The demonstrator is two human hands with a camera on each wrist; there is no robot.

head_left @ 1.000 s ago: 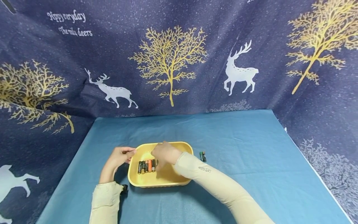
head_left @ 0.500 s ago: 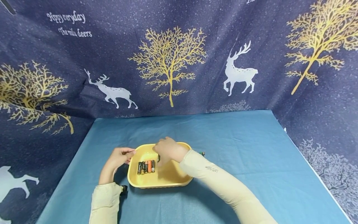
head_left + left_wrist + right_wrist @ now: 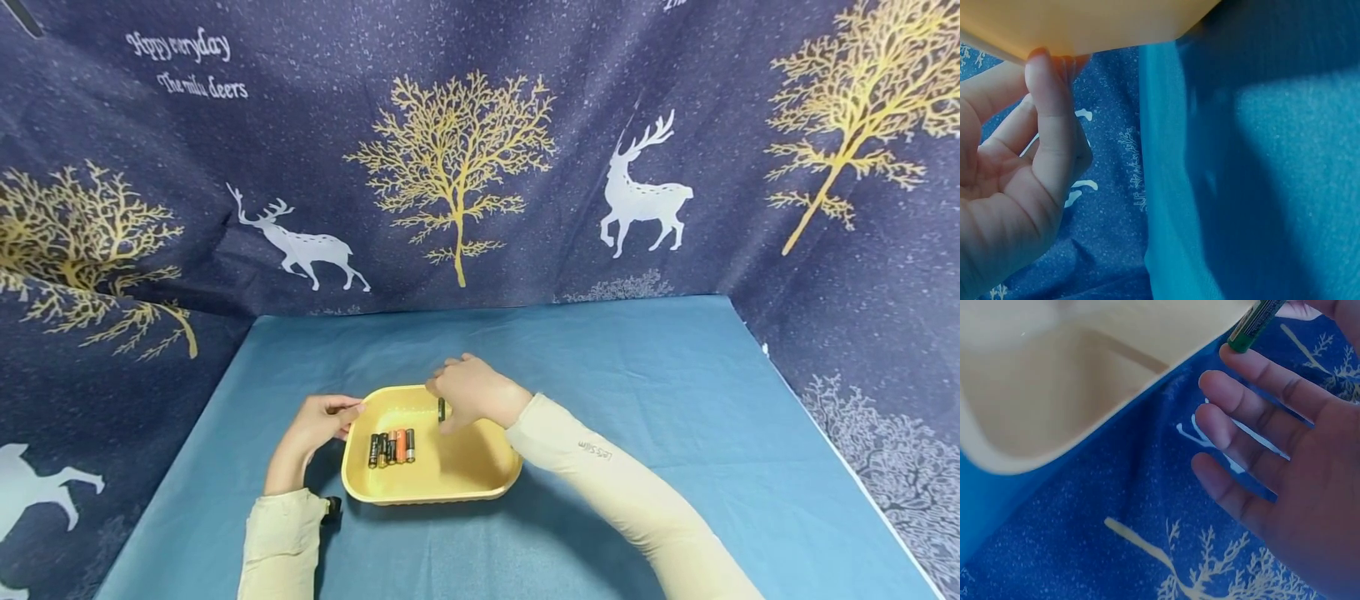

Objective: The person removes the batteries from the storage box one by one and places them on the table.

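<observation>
A yellow plastic basin [image 3: 465, 483] sits on the table in the head view. Inside its left half several batteries [image 3: 392, 447], mostly black with one orange, lie side by side in a row. My left hand [image 3: 318, 425] pinches the basin's left rim; the left wrist view shows thumb and fingers on the basin wall [image 3: 1097, 31]. Over the basin's far right part, my right hand [image 3: 480, 392] pinches a green and dark battery [image 3: 1250, 328] between thumb and index finger. The other fingers [image 3: 1229, 434] of that hand are spread loosely beyond the rim.
Blue cloth [image 3: 637, 400] covers the table. A dark patterned curtain [image 3: 510, 275] with deer and trees hangs behind it and at both sides. By the left wrist is a small black object [image 3: 332, 510].
My right hand has moved right and away from the battery row, lifting the pinched battery. The forearm now hides the two batteries seen earlier right of the basin. My left hand stays put.
</observation>
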